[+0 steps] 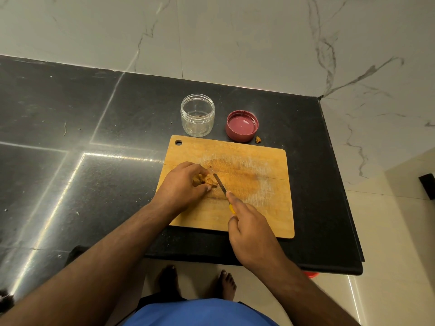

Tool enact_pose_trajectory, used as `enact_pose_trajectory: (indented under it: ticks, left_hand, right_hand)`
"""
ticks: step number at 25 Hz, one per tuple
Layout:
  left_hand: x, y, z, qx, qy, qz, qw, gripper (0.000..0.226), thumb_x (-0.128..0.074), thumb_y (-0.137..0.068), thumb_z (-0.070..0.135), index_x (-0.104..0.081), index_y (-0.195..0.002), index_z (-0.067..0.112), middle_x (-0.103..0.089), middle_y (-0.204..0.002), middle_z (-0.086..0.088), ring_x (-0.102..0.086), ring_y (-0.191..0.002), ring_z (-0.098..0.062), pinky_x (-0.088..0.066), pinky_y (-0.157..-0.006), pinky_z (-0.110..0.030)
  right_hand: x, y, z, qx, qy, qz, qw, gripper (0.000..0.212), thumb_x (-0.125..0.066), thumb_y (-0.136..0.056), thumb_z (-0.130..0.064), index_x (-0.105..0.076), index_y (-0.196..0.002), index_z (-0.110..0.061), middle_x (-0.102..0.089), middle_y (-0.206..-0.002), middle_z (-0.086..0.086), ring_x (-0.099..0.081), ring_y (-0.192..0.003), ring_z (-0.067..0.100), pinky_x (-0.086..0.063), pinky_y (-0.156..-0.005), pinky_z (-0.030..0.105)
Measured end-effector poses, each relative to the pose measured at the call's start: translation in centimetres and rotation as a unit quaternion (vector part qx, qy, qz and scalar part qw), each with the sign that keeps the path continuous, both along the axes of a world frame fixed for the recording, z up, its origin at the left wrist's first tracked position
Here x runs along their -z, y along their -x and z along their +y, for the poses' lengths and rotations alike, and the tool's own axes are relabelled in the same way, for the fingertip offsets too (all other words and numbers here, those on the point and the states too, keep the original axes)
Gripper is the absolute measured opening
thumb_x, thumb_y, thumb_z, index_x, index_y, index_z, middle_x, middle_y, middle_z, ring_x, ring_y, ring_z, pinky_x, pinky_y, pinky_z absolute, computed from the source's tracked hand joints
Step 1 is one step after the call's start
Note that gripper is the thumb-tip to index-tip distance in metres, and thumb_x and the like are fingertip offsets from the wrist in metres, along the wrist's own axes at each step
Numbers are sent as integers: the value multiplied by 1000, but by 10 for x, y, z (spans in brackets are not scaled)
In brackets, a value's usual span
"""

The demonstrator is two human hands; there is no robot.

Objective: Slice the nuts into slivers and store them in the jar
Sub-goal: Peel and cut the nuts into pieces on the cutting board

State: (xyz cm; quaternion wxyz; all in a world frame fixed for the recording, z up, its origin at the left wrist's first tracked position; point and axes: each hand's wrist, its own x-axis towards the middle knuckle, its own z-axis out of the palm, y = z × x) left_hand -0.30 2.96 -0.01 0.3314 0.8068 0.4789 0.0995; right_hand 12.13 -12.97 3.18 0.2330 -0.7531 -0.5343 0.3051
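Dark surface point(94, 128); wooden board point(256, 184) laid flat for cutting. Left hand point(181, 184) pinching nuts point(204, 178) steady mid-board; right hand point(249, 222) gripping knife point(221, 184), forefinger along spine for control. Jar point(197, 115) and lid point(242, 125) just behind, open for slivers.

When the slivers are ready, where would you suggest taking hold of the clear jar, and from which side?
Grip the clear jar round its straight side wall, just below the threaded neck, coming from its left. It stands upright and open-mouthed, so a top grasp would block filling. The red lid lies to its right and the cutting board sits close in front, so the left is freest.
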Motion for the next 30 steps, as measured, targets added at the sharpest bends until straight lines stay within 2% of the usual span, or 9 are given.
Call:
enact_pose_trajectory:
  ticks: [7,14,16,21,23,25,27,30]
  left_hand:
    - [-1,0,-1,0,-6,0,1000,37,-75,-87,33,-66,-122,25,-60,-126,7,-50,-96,-8,-41,-82,-21]
    - [-1,-2,1,4,-8,12,1000,34,-76,-86,32,-68,-119,26,-59,-126,6,-51,-96,-7,-41,-79,-19]
    - [-2,-2,0,0,-11,15,1000,35,-76,-86,33,-68,-120,25,-60,-126,6,-52,-100,-8,-42,-82,-21]
    - [-3,-2,0,-6,-10,17,1000,36,-76,-86,36,-67,-119,27,-59,-125,7,-53,-102,-10,-43,-82,-22]
    - [-2,-2,0,-3,0,18,1000,37,-76,-86,36,-66,-120,28,-58,-126,7,-54,-101,-11,-45,-82,-24]
    - [-2,-2,0,-1,9,15,1000,38,-75,-87,36,-64,-123,28,-57,-129,6,-55,-104,-12,-47,-85,-24]
    - [-3,-1,0,5,17,15,1000,41,-75,-87,34,-63,-126,28,-55,-131,6,-55,-105,-13,-47,-86,-25]
    - [-4,2,2,14,20,20,1000,43,-74,-89,27,-61,-129,30,-53,-134,6,-53,-109,-12,-47,-90,-26]
  right_hand:
    - [1,4,1,-22,27,-15,999,55,-35,-105,-22,-20,-156,-29,-48,-126,-6,-47,-104,5,-44,-87,23]
    - [2,5,11,-33,51,-26,998,54,-33,-104,-21,-20,-156,-29,-48,-134,-3,-49,-113,10,-46,-96,30]
    - [4,9,5,-27,47,-25,998,56,-34,-104,-22,-18,-157,-31,-50,-128,-4,-50,-108,10,-48,-92,31]
    - [1,5,-24,-11,44,-37,998,56,-37,-104,-22,-18,-156,-34,-48,-111,-10,-51,-91,7,-48,-76,24]
    - [0,-6,-27,10,4,-80,997,56,-39,-104,-21,-21,-156,-33,-45,-102,-11,-52,-78,9,-49,-65,25]
    - [-4,-13,-26,29,-25,-83,996,56,-41,-104,-20,-23,-155,-33,-44,-96,-14,-52,-75,10,-49,-63,24]
    - [-6,-12,-25,29,-15,-39,999,55,-40,-104,-21,-22,-155,-35,-45,-99,-17,-52,-81,7,-48,-66,22]
    - [-5,-14,-22,13,13,-2,1000,54,-39,-104,-21,-25,-154,-34,-51,-120,-12,-53,-95,3,-49,-79,21]
